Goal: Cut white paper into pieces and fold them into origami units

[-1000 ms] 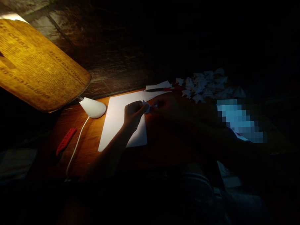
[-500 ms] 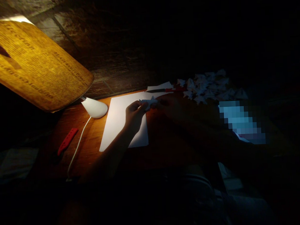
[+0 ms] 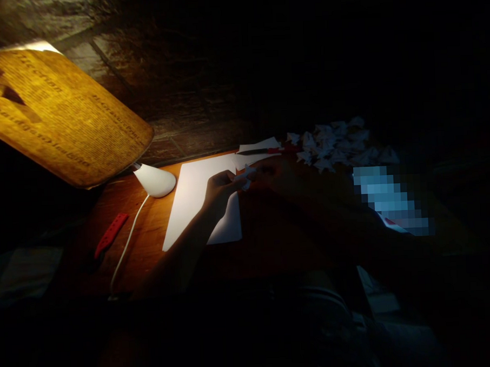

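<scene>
Over the right part of a white sheet (image 3: 200,191), my left hand (image 3: 221,187) is closed on a small folded paper piece (image 3: 247,176) with pointed ends. My right hand (image 3: 271,172), deep in shadow, meets the piece from the other side, its fingers pinched at the right end. The shadow hides most of the right fingers' detail. Just behind the hands lies a pen-like black and red tool (image 3: 260,151), resting on another piece of white paper (image 3: 267,144).
A lamp with a printed yellow shade (image 3: 67,115) and white base (image 3: 155,180) stands left, its white cord (image 3: 128,242) running forward. Left of the cord lies a red-handled tool (image 3: 111,234). Several folded paper pieces (image 3: 332,144) are heaped back right, beside a lit, pixelated screen (image 3: 392,198).
The folded paper piece has turned between my hands, its points now at a different angle. Both hands stay in about the same place, and the view has shifted slightly.
</scene>
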The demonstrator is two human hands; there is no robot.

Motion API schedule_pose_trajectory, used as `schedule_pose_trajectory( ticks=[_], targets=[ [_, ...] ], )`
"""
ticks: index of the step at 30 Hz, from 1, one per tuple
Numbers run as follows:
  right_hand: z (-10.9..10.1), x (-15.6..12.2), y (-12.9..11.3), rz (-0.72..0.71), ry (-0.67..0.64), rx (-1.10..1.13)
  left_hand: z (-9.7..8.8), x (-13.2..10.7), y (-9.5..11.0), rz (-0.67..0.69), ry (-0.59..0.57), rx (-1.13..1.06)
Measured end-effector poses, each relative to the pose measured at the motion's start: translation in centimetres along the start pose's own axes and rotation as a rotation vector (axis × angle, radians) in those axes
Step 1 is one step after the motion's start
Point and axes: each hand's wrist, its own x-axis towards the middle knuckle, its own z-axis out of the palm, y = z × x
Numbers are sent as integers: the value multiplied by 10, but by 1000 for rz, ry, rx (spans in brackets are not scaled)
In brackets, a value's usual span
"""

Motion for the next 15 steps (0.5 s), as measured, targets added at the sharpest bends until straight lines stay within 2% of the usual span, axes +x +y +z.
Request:
schedule_pose_trajectory(
  ticks=[8, 15],
  targets=[
    [0, 2, 1, -81, 20, 10, 3, 1, -6, -17, -27, 22],
    [-5, 3, -3, -59, -52, 35, 0, 1, -9, -87, -166, 60]
  ],
)
